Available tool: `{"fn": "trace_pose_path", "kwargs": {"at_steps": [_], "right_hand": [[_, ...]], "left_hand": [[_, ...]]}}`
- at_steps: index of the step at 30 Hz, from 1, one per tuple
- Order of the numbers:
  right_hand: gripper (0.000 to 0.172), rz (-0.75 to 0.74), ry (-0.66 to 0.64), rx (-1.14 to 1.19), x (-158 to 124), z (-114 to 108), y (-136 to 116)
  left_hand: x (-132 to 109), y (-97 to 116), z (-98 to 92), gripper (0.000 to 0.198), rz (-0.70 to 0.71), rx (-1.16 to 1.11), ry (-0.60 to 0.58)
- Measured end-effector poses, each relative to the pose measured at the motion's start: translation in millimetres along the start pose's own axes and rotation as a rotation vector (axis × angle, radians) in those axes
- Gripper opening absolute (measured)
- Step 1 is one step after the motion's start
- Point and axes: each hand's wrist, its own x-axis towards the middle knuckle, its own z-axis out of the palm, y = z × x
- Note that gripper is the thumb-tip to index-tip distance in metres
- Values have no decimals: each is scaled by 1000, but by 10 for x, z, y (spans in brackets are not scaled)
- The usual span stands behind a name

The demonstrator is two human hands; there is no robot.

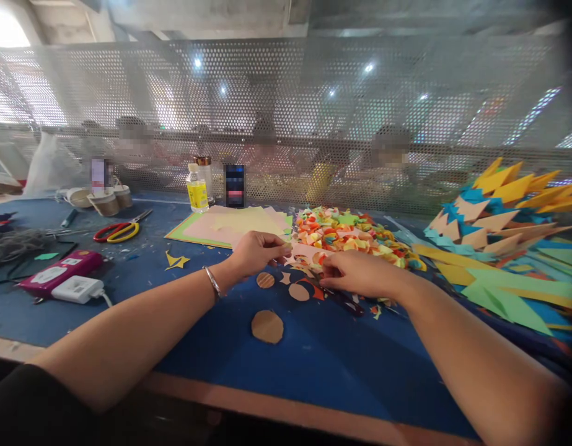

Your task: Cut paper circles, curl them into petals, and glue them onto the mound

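Observation:
My left hand (263,253), a bangle at its wrist, is closed in a pinch beside the stacked paper sheets (220,226). What its fingertips hold is too small to make out. Low over loose paper scraps, my right hand (348,271) has its fingers curled together; their grip is hidden. Pink paper (308,251) shows between the two hands. Dark-handled scissors (353,305) lie partly under the right hand. Closer to me are a pale paper disc (299,292), a small ribbed cardboard disc (266,280) and a larger cardboard disc (268,326).
Curled paper pieces (355,232) are heaped behind my right hand. At right stands a layered pointed-paper piece (490,214) near green sheets (504,291). Leftward are red-yellow scissors (118,232), a power bank (62,272), a bottle (197,191) and a phone (234,184).

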Motion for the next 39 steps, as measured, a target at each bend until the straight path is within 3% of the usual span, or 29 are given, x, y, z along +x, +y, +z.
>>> {"fn": "trace_pose_path", "kwargs": {"at_steps": [8, 16, 23, 39], "right_hand": [[17, 31, -117, -67, -46, -49, -163], [19, 25, -16, -95, -30, -75, -156], [25, -44, 128, 54, -51, -159, -157], [22, -137, 94, 108, -18, -95, -193]], "left_hand": [[-8, 45, 15, 15, -34, -43, 28], [11, 30, -7, 17, -97, -167, -14], [23, 22, -11, 13, -158, -306, -59], [-12, 55, 4, 13, -243, -338, -141]]}}
